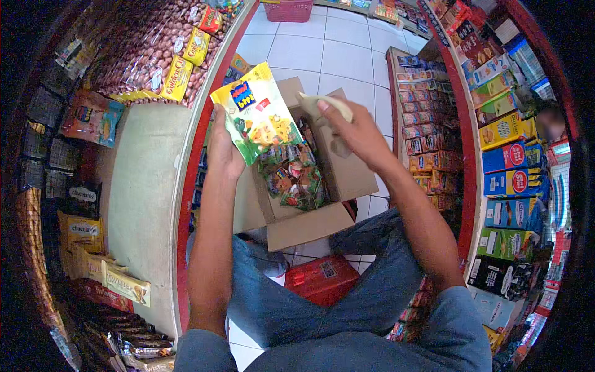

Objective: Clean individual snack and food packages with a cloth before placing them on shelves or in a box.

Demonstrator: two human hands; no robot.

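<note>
My left hand [224, 149] grips a yellow, white and green snack bag [274, 109] by its side edge, with the printed face turned up. In my right hand [360, 132] is a cream-coloured, soft-looking thing [310, 101], perhaps a cloth; blur keeps me from telling its kind. It is beside the bag, apart from it. Below both hands stands an open cardboard box [309, 228] with its flaps folded out. Several dark, colourful snack packets [295, 179] lie inside, partly hidden by the bag.
At the left, a shelf top [144, 172] bears wafer packs [125, 281] and chocolate-coloured bagged sweets [139, 51]. Boxed snacks [504, 158] line the right shelf, above hanging sachets [418, 107]. A red plastic stool [320, 281] is between my legs. A pink basket [289, 11] stands on the tiled floor [297, 51].
</note>
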